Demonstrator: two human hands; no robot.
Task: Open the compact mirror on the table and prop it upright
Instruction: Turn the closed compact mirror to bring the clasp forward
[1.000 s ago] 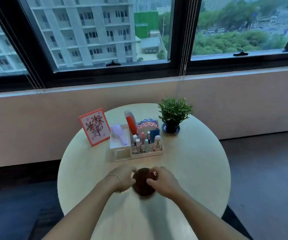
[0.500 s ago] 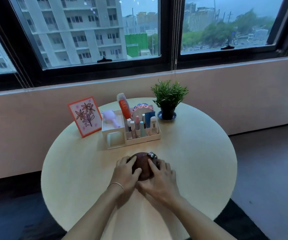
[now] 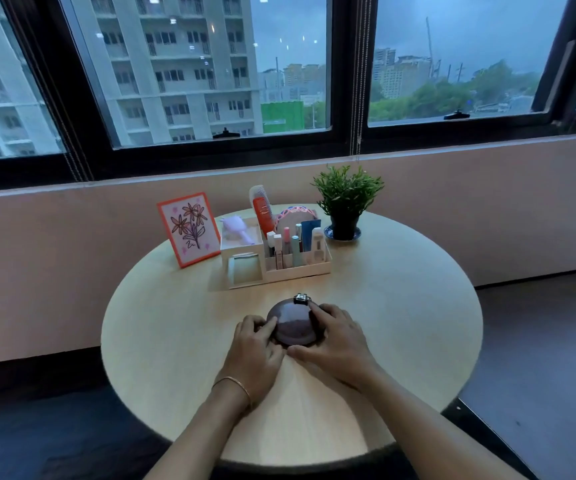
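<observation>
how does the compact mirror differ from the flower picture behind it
The compact mirror is round and dark brown; the flower picture is rectangular with an orange border. The mirror lies flat and closed; the picture stands propped up. Both sit on the table.

- The compact mirror has turned on the table. Its metal clasp sat at the right side under fingers a second ago and now points up the frame, toward the organizer.
- The right hand has slid off the lid. Half a second ago its fingers lay across the top; now they hold the right rim, with the thumb along the near edge.
- The left hand has drawn back to hold the left rim, so the domed lid shows bare between the hands.
- The view has tilted up: sky and distant towers fill the upper right, where trees stood a second ago.
</observation>
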